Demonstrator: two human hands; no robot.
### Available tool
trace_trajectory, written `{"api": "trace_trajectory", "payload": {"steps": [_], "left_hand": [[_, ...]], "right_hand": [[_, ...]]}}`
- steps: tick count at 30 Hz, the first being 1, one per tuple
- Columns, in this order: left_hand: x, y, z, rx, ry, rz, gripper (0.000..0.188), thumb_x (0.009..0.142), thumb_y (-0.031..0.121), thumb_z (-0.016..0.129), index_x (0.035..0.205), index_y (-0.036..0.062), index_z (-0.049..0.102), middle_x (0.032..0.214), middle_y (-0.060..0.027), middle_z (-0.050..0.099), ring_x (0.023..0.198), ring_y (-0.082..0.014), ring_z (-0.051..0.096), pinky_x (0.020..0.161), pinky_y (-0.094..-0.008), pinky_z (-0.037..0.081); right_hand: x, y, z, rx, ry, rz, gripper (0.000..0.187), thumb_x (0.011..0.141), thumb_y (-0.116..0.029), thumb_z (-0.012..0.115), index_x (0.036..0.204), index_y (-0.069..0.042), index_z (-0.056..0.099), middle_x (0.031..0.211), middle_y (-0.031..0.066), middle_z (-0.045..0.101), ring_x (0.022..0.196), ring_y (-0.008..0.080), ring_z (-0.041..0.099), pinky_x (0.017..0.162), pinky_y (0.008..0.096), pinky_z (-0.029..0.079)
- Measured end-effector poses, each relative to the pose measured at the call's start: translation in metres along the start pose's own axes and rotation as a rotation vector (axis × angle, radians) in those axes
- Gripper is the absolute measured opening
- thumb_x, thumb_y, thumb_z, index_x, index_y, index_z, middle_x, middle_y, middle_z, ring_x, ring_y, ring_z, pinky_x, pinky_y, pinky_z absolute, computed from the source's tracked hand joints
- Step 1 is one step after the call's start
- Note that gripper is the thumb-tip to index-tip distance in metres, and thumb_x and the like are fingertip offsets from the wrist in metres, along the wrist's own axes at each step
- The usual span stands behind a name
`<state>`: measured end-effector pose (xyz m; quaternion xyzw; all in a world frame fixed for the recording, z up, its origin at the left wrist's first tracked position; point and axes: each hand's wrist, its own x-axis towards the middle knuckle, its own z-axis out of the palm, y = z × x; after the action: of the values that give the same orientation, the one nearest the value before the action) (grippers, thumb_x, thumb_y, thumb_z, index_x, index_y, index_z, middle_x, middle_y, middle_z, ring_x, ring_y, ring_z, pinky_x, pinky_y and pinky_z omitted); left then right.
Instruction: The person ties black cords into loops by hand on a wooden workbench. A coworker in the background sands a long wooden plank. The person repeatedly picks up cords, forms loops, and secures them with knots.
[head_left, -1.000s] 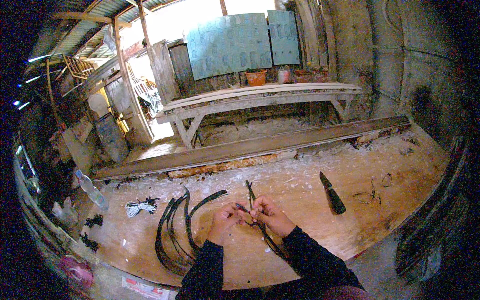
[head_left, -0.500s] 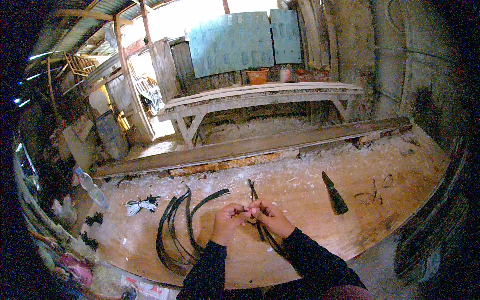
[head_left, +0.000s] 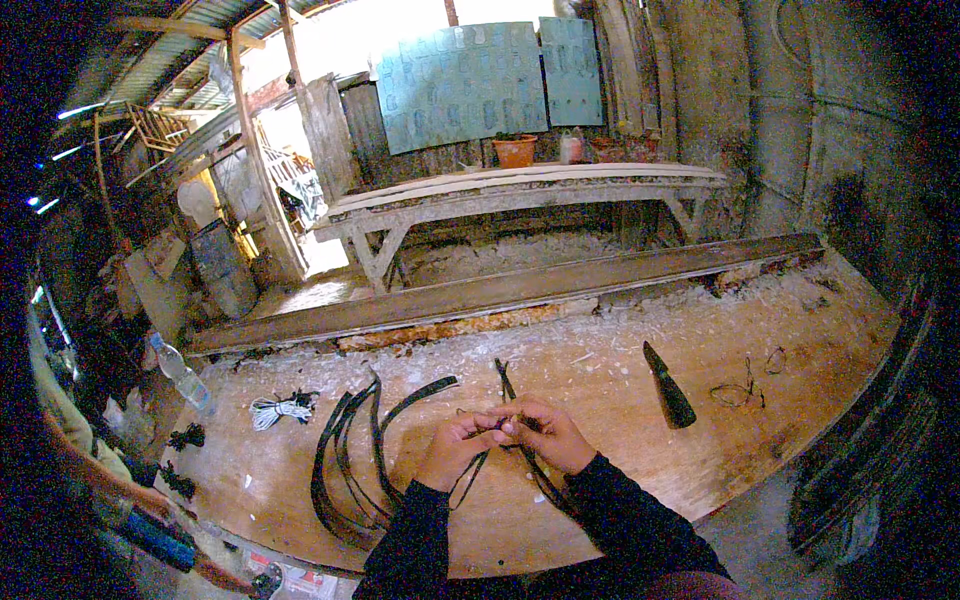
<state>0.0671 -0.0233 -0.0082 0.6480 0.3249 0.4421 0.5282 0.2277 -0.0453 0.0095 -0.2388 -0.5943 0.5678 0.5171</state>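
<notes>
My left hand [head_left: 455,452] and my right hand [head_left: 552,436] meet above the wooden tabletop, thumbs and fingertips pinched together on a thin dark cord [head_left: 468,481]. Part of that cord hangs in a loop below my left hand; the grip point itself is mostly covered by fingers. Beneath my right hand lie narrow black strips [head_left: 503,377], crossed at their far end. Left of my hands are several curved black strips [head_left: 322,485] of differing widths. A dark, wedge-shaped object [head_left: 670,392] with a pointed far end rests to the right.
A bundle of white and black cord [head_left: 282,410], small black tangles [head_left: 187,436] and a clear plastic bottle [head_left: 182,375] are at left. Thin dark loops [head_left: 740,396] lie at right. A long plank [head_left: 520,290] edges the table's far side, with a bench [head_left: 530,183] beyond. Another person [head_left: 140,520] is at far left.
My fingers have drawn closer together, and a loop of cord now hangs below my left hand. Another person has come into view at the left edge.
</notes>
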Motion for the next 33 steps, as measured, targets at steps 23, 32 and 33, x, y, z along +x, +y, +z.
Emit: {"api": "trace_trajectory", "payload": {"steps": [23,32,33], "left_hand": [[0.001,0.011,0.002,0.019,-0.046,-0.058,0.02,0.082,0.019,0.05,0.082,0.0004,0.058,0.067,-0.0015,0.054,0.061,-0.0085,0.051,0.06,-0.0209,0.041],[-0.006,0.024,0.007,0.035,-0.018,-0.031,0.015,0.081,0.015,0.048,0.074,0.0029,0.052,0.064,-0.0022,0.05,0.059,-0.0131,0.054,0.057,-0.0223,0.041],[-0.006,0.028,0.008,0.064,-0.012,-0.02,0.015,0.081,0.016,0.048,0.074,0.0032,0.052,0.064,-0.0021,0.05,0.059,-0.0133,0.054,0.056,-0.0223,0.041]], "right_hand": [[0.002,0.03,-0.01,-0.302,0.13,-0.051,0.004,0.078,-0.005,0.052,0.079,-0.002,0.054,0.073,0.0034,0.056,0.069,0.0111,0.054,0.063,0.0237,0.044],[0.004,0.034,-0.008,-0.097,0.1,-0.015,0.009,0.081,-0.011,0.053,0.079,-0.002,0.054,0.072,0.0045,0.058,0.067,0.0112,0.055,0.062,0.0234,0.044],[0.005,0.032,-0.007,-0.131,0.118,0.032,0.01,0.081,-0.011,0.053,0.078,-0.002,0.054,0.073,0.0046,0.058,0.067,0.0114,0.055,0.062,0.0235,0.044]]}}
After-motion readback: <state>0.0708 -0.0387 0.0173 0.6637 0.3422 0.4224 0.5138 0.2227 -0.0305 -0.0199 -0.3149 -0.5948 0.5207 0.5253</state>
